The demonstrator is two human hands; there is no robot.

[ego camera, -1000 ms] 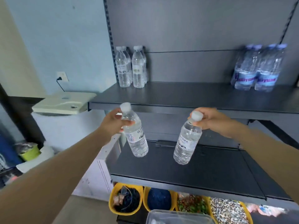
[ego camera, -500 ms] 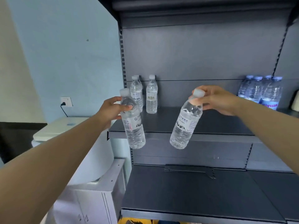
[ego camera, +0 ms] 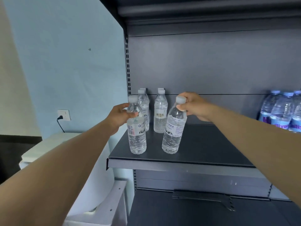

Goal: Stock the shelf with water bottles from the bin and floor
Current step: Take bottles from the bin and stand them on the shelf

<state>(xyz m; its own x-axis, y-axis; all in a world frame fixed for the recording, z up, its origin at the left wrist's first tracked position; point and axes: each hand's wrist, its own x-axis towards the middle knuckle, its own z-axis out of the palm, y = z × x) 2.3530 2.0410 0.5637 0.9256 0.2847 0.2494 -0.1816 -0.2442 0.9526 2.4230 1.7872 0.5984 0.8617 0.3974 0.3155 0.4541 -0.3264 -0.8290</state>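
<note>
- The left hand (ego camera: 118, 115) grips the shoulder of one clear water bottle (ego camera: 136, 128), thumb and fingers curled round it just below the white cap; the right hand (ego camera: 194, 106) pinches the neck of a second bottle (ego camera: 174, 128) under its cap. Both bottles are at the shelf's front left; the left one is upright, the right one leans slightly, and whether either base touches the shelf I cannot tell.
- The shelving unit is dark grey metal, matt, with a flat back panel and a slotted upright (ego camera: 128, 66) at its left edge.
- A pale blue wall (ego camera: 65, 54) stands to the left, smooth, with a white socket (ego camera: 64, 115) and a black plug in it.
- The shelf (ego camera: 211, 147) is a flat dark board with a lighter front lip.
- A white rounded appliance (ego camera: 53, 144) sits below the wall.
- Blue-labelled bottles (ego camera: 283, 111) crowd the shelf's far right.
- Four clear ribbed bottles (ego camera: 160, 111) stand in pairs at the back left, behind the held ones.
</note>
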